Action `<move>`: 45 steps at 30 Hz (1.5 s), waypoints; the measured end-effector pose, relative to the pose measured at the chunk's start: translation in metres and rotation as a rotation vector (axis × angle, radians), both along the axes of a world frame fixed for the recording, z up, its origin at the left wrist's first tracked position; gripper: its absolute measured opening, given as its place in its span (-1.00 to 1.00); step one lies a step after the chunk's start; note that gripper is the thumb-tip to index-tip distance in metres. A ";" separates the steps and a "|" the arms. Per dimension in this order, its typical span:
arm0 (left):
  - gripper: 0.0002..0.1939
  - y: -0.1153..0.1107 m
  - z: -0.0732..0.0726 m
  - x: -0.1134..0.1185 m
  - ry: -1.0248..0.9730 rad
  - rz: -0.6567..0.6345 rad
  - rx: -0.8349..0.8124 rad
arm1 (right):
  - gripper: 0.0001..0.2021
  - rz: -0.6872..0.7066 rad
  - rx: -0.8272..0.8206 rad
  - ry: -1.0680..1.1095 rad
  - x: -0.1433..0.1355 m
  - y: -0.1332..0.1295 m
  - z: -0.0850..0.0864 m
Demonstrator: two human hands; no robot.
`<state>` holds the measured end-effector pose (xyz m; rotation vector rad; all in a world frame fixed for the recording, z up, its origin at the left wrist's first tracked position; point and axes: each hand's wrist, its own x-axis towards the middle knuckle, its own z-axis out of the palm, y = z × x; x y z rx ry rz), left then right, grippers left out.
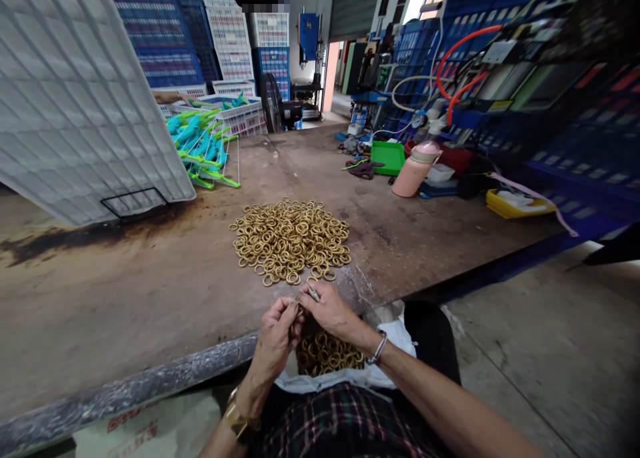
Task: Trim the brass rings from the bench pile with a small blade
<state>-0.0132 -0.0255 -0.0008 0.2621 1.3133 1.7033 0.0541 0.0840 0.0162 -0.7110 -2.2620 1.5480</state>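
My left hand (277,331), with a gold watch on its wrist, is closed, pinching a brass-coloured ring (300,309) that is mostly hidden by the fingers. Fingers curled, my right hand (327,306) grips a small silver metal tool (313,293) with a narrow tip; its exact kind I cannot make out. Both hands meet at the table's front edge. Just beyond them a heap of brass-coloured rings (290,235) lies on the brown table (200,285). Below the hands, on my lap, a white sack (397,335) holds many more such rings (333,353).
A tall white padded panel (95,91) stands at the left. Behind it are blue-and-green plastic items (205,145) and another person's hand (173,97). To the right are a pink bottle (415,171), a green tray (388,157), a yellow tray (517,205) and hosed machinery (500,78).
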 end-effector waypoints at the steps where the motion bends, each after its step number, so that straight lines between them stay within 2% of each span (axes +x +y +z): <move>1: -0.66 0.000 0.000 0.000 -0.007 -0.004 0.004 | -0.84 0.002 0.005 0.001 0.000 0.000 0.000; 9: -0.71 -0.005 0.004 0.001 -0.123 -0.037 0.070 | -0.81 0.038 -0.015 0.021 0.002 -0.001 0.001; 11: -0.70 -0.005 0.003 0.001 -0.124 -0.025 0.092 | -0.81 0.024 0.024 -0.003 0.004 -0.001 0.000; 14: -0.69 -0.005 0.001 0.000 -0.104 0.007 0.091 | -0.83 0.049 0.256 -0.063 0.009 0.000 -0.006; 17: -0.68 -0.004 -0.002 0.000 -0.038 0.020 0.074 | -0.85 0.164 0.514 -0.178 0.013 -0.002 -0.010; 20: -0.69 -0.004 -0.006 0.001 0.049 0.013 0.076 | -0.79 0.223 0.635 -0.286 0.013 -0.005 -0.009; 29: -0.70 -0.007 -0.009 0.002 0.170 0.037 0.044 | -0.73 0.240 0.674 -0.448 0.009 -0.011 -0.001; 36: -0.65 -0.006 -0.006 0.004 0.249 0.086 -0.009 | -0.75 0.278 0.678 -0.474 0.008 -0.012 -0.001; 39: -0.65 -0.010 0.001 0.005 0.291 0.089 -0.015 | -0.77 0.301 0.671 -0.462 0.011 -0.010 -0.003; 41: -0.66 -0.016 0.009 0.011 0.295 0.049 -0.031 | -0.77 0.287 0.673 -0.481 0.015 -0.005 -0.006; 43: -0.68 -0.023 0.016 0.020 0.291 -0.083 -0.040 | -0.77 0.240 0.685 -0.535 0.018 0.002 -0.009; 45: -0.70 -0.030 0.017 0.031 0.205 -0.265 -0.030 | -0.76 0.163 0.712 -0.593 0.020 0.009 -0.011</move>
